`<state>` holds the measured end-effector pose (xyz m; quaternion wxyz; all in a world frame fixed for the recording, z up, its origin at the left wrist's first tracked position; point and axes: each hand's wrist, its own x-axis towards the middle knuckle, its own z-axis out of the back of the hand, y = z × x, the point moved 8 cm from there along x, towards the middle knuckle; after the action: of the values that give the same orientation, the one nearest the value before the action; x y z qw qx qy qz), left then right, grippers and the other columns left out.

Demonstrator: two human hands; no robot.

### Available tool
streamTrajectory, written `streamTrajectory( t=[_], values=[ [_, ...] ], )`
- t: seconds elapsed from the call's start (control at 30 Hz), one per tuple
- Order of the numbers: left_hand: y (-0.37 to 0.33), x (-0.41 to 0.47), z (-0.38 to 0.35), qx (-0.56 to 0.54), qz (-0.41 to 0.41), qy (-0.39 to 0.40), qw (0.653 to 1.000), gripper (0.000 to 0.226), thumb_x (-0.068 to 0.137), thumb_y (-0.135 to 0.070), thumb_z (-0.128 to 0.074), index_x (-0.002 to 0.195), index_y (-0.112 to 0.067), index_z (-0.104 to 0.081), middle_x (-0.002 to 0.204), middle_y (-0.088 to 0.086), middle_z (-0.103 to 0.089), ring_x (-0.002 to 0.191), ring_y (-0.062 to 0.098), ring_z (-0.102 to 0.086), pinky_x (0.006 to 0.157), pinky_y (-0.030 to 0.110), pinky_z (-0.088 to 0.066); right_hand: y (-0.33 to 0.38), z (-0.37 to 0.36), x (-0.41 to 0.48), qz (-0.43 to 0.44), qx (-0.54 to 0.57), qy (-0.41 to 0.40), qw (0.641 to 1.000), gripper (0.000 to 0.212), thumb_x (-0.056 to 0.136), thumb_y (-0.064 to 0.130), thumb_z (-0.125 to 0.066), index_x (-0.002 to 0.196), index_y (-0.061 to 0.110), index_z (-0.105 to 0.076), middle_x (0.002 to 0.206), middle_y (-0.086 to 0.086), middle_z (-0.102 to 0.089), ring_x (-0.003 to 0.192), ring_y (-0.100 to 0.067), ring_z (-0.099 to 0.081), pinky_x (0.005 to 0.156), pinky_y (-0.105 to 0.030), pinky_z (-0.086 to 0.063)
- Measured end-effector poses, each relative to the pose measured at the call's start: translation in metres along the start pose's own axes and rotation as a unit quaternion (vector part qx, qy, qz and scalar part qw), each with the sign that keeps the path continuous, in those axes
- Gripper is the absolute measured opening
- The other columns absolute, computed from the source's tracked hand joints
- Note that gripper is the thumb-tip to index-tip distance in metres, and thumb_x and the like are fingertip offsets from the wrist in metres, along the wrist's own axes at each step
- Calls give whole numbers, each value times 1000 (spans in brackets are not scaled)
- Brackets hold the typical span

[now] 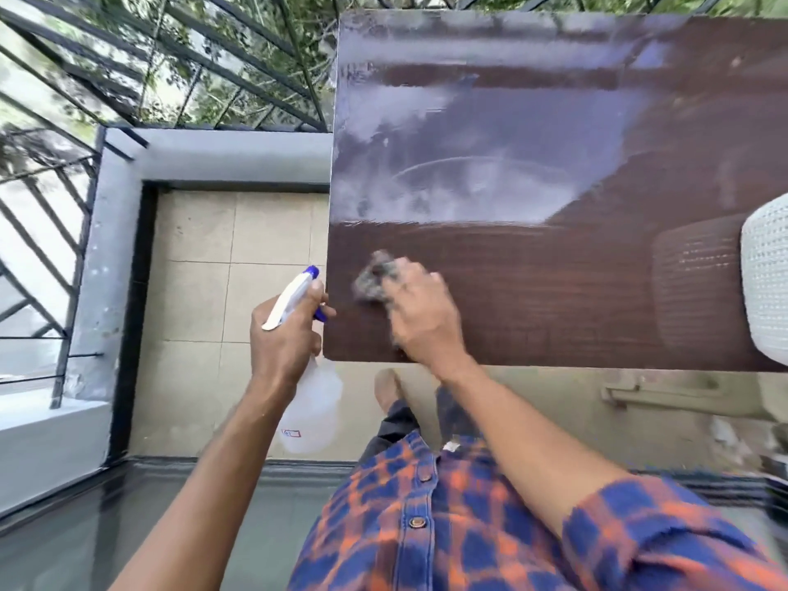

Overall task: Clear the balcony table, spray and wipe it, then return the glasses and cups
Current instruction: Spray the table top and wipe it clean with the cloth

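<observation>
The dark brown balcony table (554,292) fills the upper right, its far half glossy with wet streaks and reflections. My right hand (420,311) presses a grey cloth (375,277) onto the table near its front left corner; the hand is motion-blurred. Just off the table's left edge, my left hand (285,334) grips a spray bottle (309,403) by the neck, with its white and blue trigger head (298,292) above my fingers and its clear body hanging below. No glasses or cups are in view.
A white woven object (765,287) stands at the table's right edge. A grey parapet (221,155) and black metal railing (64,198) bound the beige tiled floor (221,266) left of the table. My feet are below the table's front edge.
</observation>
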<state>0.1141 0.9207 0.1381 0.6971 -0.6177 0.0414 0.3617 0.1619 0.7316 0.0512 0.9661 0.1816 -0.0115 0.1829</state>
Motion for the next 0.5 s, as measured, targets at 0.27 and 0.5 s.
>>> streamTrajectory(
  t=[0.27,0.5],
  values=[
    [6,-6,-15,5,-1,32,999,28,98,-34,-65,83,-13,-73,69,2,-71,59,26,-54,46,27,-40,-200,73,-134,-416,22,-133,899,48,98,24,-48,140,2,-54,153,-28,-38,140,-44,-38,118,-48,-31],
    [10,-7,10,18,3,10,1000,29,98,-32,-62,95,-5,-73,85,17,-72,41,17,-44,44,22,-40,19,-27,-66,-53,28,18,998,47,94,16,-55,140,6,-54,156,-23,-37,145,-39,-31,122,-51,-17]
  ],
)
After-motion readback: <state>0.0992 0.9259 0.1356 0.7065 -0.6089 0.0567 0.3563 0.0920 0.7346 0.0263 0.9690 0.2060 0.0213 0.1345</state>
